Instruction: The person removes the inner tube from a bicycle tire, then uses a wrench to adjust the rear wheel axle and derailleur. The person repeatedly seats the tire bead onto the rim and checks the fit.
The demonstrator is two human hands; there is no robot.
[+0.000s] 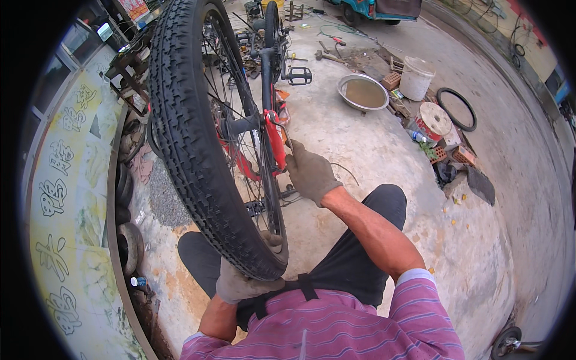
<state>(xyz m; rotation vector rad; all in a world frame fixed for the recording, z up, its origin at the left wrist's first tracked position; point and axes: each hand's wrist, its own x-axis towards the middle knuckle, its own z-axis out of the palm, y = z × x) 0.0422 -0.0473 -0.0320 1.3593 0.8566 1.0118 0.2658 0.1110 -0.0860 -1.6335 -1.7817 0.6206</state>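
A bicycle wheel with a black knobbly tyre [180, 120] stands upright before me, left of the middle. Beside its hub is a red fork [275, 141], joined to the bicycle's dark frame tube [266, 78]. My left hand [246, 284], in a grey work glove, is closed round the near end of the tyre, its fingers showing inside the rim. To the right of the fork, my gloved right hand [311, 174] is closed on a thin bent metal tool [289, 137] reaching up towards the hub. Its far tip is hard to make out.
On the concrete ahead right stands a metal basin [363, 93] of murky water. Near it are a white bucket [416, 78], bricks [464, 155] and a loose tyre [456, 109]. A hammer [329, 56] lies farther off. Old tyres [129, 247] line the signboard [72, 198] at left.
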